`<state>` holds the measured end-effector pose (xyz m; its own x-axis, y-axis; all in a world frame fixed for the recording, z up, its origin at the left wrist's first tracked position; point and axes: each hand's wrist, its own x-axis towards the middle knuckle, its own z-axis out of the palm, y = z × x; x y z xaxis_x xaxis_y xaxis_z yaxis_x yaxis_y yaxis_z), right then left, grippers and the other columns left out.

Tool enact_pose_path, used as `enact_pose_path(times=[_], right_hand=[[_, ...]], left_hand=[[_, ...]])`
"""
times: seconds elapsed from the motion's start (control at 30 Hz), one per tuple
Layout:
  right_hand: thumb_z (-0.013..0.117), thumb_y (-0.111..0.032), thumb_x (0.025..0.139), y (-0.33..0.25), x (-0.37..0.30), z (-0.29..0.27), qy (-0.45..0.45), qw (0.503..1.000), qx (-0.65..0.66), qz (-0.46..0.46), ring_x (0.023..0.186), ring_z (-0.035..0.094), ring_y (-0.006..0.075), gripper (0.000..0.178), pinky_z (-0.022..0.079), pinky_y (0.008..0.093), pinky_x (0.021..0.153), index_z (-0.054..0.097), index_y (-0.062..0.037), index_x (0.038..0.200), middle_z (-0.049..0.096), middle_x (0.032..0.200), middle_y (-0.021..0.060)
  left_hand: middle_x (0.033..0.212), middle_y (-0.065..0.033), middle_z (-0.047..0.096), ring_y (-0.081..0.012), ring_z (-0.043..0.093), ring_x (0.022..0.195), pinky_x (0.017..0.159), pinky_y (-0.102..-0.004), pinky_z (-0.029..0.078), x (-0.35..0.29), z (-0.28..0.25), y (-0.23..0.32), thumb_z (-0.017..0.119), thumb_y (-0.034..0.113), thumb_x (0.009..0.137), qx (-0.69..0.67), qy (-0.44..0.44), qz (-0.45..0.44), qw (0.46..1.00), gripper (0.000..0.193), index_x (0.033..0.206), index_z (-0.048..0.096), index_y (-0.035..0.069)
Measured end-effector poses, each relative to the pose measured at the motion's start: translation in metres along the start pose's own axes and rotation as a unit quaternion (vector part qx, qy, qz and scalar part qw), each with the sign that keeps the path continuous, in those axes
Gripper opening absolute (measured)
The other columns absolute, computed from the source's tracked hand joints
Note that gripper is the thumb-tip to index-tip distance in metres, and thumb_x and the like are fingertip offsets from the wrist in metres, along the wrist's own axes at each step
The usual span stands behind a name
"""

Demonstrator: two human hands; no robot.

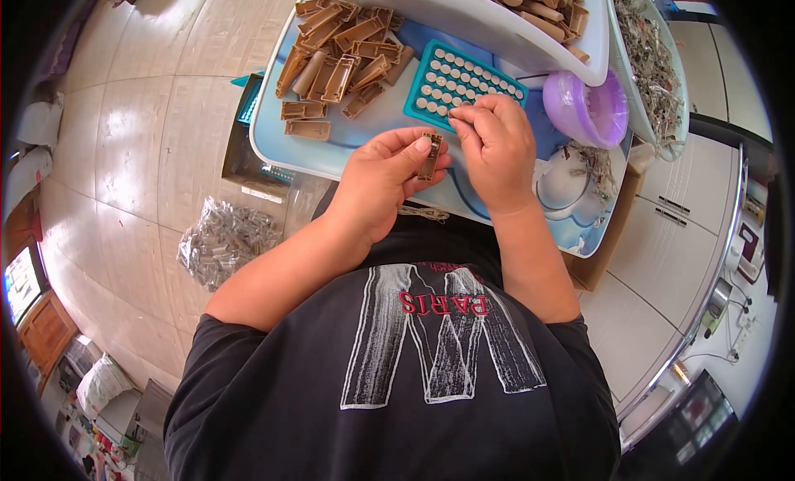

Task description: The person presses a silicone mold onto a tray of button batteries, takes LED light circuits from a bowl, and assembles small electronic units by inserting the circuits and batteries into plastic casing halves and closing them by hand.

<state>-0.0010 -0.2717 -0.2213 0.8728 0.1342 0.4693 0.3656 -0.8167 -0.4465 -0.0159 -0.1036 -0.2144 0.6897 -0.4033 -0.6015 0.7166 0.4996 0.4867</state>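
My left hand grips a small brown plastic casing between thumb and fingers, its hollow side up with small parts inside. To the right of it, my right hand is closed in a pinch over the near edge of a teal tray. Whatever lies between those fingertips is too small to make out. Rows of round, silvery button cells sit in the tray, some hidden by the right hand. Left of the tray lies a heap of similar brown casings.
Everything rests on a blue-and-white tabletop. A white bin of brown parts stands behind, beside a purple bowl. Wired parts fill a basin at far right and lie near its foot. A bag of clear pieces sits lower left.
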Motion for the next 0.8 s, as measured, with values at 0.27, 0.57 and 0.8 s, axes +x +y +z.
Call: enact_pose_path(times=[0.27, 0.57, 0.8], right_hand=[[0.076, -0.006, 0.066, 0.0, 0.004, 0.0, 0.014, 1.0, -0.014, -0.018, 0.075, 0.057, 0.0234, 0.016, 0.046, 0.035, 0.063, 0.069, -0.0077, 0.081, 0.057, 0.08, 0.0035], [0.076, -0.003, 0.065, -0.02, -0.008, -0.007, 0.008, 0.994, 0.11, 0.003, 0.072, 0.057, 0.0232, 0.016, 0.046, 0.0332, 0.061, 0.065, -0.0049, 0.076, 0.056, 0.078, 0.0053], [0.075, -0.003, 0.067, -0.02, -0.01, -0.006, 0.011, 0.996, 0.084, -0.023, 0.071, 0.056, 0.0238, 0.015, 0.045, 0.0337, 0.061, 0.065, -0.0047, 0.078, 0.056, 0.078, 0.0056]], left_hand=[[0.107, -0.0136, 0.065, -0.0208, 0.065, 0.096, 0.088, -0.0327, 0.054, 0.001, -0.001, -0.001, 0.053, 0.016, 0.097, 0.013, -0.005, -0.004, 1.0, 0.028, 0.118, 0.053, -0.002], [0.099, -0.0075, 0.064, -0.0153, 0.063, 0.089, 0.084, -0.0305, 0.053, 0.002, -0.002, -0.003, 0.056, 0.015, 0.096, -0.025, -0.012, 0.002, 1.0, 0.023, 0.112, 0.056, -0.002], [0.097, -0.0067, 0.064, -0.0141, 0.062, 0.086, 0.085, -0.0302, 0.053, 0.001, -0.001, -0.002, 0.057, 0.015, 0.096, -0.02, -0.013, 0.004, 1.0, 0.023, 0.112, 0.057, -0.002]])
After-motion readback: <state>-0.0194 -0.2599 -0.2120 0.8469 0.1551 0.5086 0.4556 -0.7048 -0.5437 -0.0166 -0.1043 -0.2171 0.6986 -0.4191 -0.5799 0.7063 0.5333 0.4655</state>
